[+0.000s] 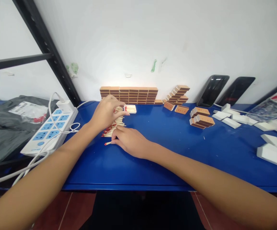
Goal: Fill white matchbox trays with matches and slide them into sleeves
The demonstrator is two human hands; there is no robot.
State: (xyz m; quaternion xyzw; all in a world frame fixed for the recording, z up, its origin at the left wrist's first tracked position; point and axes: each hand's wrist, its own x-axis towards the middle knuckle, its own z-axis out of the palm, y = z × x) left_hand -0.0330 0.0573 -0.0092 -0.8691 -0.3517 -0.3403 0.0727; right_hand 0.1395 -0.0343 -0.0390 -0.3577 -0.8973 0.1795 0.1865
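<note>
Loose red-tipped matches (114, 127) lie in a heap on the blue table, partly covered by both hands. A white matchbox tray (130, 109) with some matches in it rests just beyond the heap. My left hand (109, 110) is over the far side of the heap, thumb and fingers apart, its thumb tip at the tray's left end. Below it, my right hand (129, 140) is closed in a pinch on a few matches (107, 143), whose red heads point left, at the near edge of the heap.
Stacked matchboxes (129, 95) stand along the wall, with leaning boxes (178, 95) and a smaller group (202, 118) to their right. Two phones (212, 91) lean on the wall. White trays (272, 155) lie right; a power strip (51, 127) with cables sits left.
</note>
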